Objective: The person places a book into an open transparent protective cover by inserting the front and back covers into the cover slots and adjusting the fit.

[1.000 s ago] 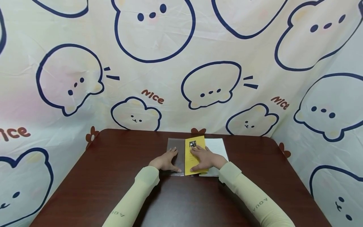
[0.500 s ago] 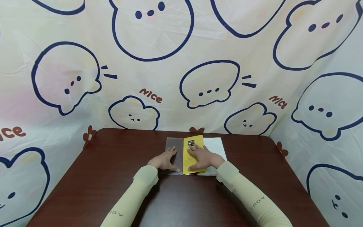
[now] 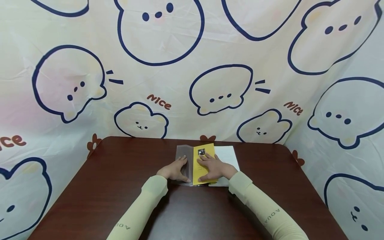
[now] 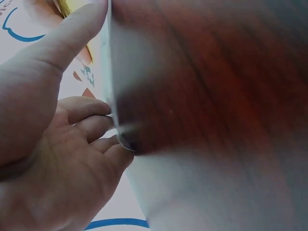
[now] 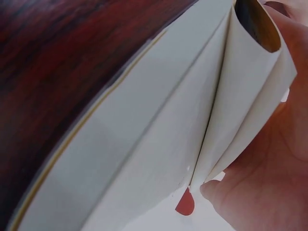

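A book lies opened flat near the table's far edge in the head view. Its left part is a grey, see-through plastic cover [image 3: 190,155], its middle a yellow flap [image 3: 207,148] with a small photo and print, its right a white page [image 3: 226,153]. My left hand [image 3: 174,169] presses on the plastic cover, thumb and fingers spread. With fingers spread as well, my right hand [image 3: 215,167] rests on the yellow flap. In the right wrist view, white folded sheets [image 5: 159,139] stand bowed beside the right hand [image 5: 274,159].
The dark brown wooden table [image 3: 186,213] reaches toward me below the book. A cloth backdrop [image 3: 177,83] with cartoon bear outlines hangs behind and at both sides of the table.
The plastic cover's upper edge now bows up a little under my left hand. Both hands stay on the book in almost the same places; the head view has shifted slightly.
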Motion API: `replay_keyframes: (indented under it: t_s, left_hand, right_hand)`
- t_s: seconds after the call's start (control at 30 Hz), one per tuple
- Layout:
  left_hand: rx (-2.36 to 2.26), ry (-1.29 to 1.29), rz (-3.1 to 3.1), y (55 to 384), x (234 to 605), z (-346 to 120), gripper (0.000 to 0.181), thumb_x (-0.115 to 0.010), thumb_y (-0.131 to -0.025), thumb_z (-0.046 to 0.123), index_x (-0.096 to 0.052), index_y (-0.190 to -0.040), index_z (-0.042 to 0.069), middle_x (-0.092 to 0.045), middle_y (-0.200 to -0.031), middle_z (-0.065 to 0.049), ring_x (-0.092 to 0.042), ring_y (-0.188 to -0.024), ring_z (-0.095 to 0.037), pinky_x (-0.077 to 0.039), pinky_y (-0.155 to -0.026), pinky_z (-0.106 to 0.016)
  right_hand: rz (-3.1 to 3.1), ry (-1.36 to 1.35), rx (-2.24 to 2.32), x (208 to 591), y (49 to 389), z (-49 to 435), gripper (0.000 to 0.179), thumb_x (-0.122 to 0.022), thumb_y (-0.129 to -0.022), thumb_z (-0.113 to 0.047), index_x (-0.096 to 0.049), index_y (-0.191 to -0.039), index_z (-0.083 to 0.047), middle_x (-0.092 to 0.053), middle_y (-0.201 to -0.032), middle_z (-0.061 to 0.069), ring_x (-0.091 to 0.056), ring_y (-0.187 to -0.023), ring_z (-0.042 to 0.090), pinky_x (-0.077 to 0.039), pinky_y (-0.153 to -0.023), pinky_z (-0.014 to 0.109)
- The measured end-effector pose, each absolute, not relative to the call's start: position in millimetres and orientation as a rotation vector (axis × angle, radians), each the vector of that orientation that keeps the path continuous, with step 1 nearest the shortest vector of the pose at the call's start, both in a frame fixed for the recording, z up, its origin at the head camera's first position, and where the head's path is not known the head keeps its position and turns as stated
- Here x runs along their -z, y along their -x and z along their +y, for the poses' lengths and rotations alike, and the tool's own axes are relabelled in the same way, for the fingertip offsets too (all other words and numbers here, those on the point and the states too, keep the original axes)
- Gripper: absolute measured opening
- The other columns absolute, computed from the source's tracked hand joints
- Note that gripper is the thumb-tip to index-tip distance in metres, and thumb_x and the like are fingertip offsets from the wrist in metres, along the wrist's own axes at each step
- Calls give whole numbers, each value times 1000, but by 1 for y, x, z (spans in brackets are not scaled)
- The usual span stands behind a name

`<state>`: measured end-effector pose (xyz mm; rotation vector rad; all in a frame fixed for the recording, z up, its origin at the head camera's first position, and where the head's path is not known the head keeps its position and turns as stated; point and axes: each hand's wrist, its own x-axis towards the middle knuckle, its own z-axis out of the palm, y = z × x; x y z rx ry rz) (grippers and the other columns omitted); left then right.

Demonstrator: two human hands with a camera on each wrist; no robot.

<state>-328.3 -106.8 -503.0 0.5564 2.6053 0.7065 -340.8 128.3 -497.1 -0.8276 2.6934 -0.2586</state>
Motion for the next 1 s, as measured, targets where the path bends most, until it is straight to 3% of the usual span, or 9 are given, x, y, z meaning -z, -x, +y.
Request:
replay_keyframes:
  t_s: [1.0]
  left_hand:
    - [-600,-513,2660,330,504,-105,105,-88,-79,42,-32,-159,3,-18,-169,-15,-12,-157,-35,-24,-123,-55]
  right_hand:
    - [2692,837,258,499,343,132,93,-69,-84,-63,-37,-159,-18,-26,-168,5,-13,-157,33,-9,-123,63]
